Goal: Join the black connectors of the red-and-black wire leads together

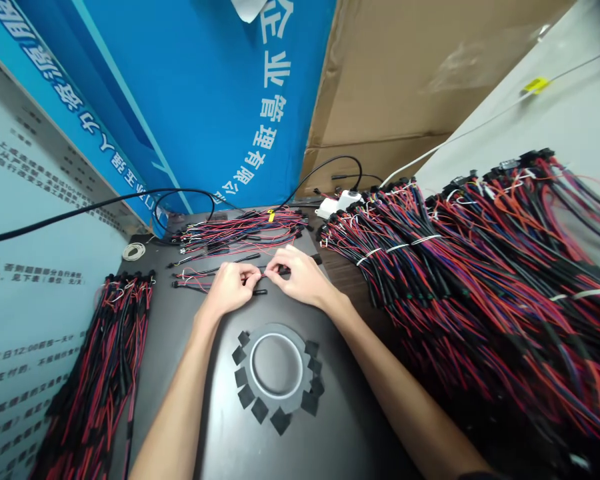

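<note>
My left hand (234, 287) is closed in a pinch on a thin wire harness (200, 287) of red and black wires, which trails out to the left. My right hand (300, 275) pinches the same harness just to the right, fingertips almost meeting those of the left. What exactly lies between the fingertips is too small to make out. Beside and behind the hands are several more loose harnesses with black sleeves. Nearer to me on the dark tabletop (175, 347) lies a grey ring (254, 333), with several black tape pieces (281, 421) stuck around its rim.
A pile of wire harnesses (240, 230) lies along the back. Big tied bundles (460, 267) heap up on the right, and another bundle (115, 347) hangs at the left edge. A white plug adapter (347, 200), a black cable (105, 202) and a coil of white cord (133, 251) are near the back.
</note>
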Tool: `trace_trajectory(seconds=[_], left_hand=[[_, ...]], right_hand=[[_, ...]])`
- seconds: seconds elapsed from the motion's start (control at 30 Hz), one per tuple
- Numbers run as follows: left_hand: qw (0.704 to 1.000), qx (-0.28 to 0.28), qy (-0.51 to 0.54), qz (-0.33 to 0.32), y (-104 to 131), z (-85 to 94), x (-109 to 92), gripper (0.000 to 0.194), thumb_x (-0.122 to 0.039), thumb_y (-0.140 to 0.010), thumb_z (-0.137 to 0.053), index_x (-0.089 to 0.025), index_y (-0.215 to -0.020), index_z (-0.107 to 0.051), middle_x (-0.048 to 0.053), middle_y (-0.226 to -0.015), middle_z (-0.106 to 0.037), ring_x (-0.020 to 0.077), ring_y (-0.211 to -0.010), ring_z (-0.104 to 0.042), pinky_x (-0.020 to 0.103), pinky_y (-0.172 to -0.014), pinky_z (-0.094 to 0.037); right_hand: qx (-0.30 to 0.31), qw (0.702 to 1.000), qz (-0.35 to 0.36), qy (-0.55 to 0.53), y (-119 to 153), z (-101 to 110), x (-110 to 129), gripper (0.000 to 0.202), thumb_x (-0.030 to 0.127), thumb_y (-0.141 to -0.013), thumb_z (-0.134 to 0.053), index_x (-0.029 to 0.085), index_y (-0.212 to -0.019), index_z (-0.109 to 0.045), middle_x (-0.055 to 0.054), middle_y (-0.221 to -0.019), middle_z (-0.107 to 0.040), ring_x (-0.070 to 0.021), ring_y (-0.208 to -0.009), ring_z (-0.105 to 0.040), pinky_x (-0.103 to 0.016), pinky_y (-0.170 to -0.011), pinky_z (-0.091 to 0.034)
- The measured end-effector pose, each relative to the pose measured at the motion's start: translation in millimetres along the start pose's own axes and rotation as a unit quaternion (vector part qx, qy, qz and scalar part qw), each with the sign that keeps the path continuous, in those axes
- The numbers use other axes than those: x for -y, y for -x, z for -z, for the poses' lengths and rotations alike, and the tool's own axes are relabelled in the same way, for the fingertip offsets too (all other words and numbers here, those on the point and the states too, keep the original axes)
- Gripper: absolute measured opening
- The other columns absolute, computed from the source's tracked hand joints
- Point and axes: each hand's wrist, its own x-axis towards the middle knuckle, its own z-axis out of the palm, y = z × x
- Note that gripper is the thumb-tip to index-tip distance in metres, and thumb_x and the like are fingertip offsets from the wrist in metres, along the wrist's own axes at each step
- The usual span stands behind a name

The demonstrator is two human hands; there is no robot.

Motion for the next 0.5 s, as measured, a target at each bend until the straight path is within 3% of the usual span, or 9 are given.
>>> trace_trajectory(seconds=[0.5], left_hand=[[0.996,0.008,0.078,0.035,1.2,-1.7,2.4,0.023,-0.030,-0.082,-0.053,-0.014,-0.074,-0.068,0.002,-0.062,-0.061,0.0129,-0.057,-0.052,0.023,-0.057,-0.044]], right_hand=[[0.026,0.999,-0.007,0.030,3.6,-18.8,-8.2,0.015,0.021,-0.094,-0.053,0.017,-0.084,-0.063,-0.005,-0.085,-0.062,-0.0180,-0.084,-0.050,-0.032,-0.080,-0.037]])
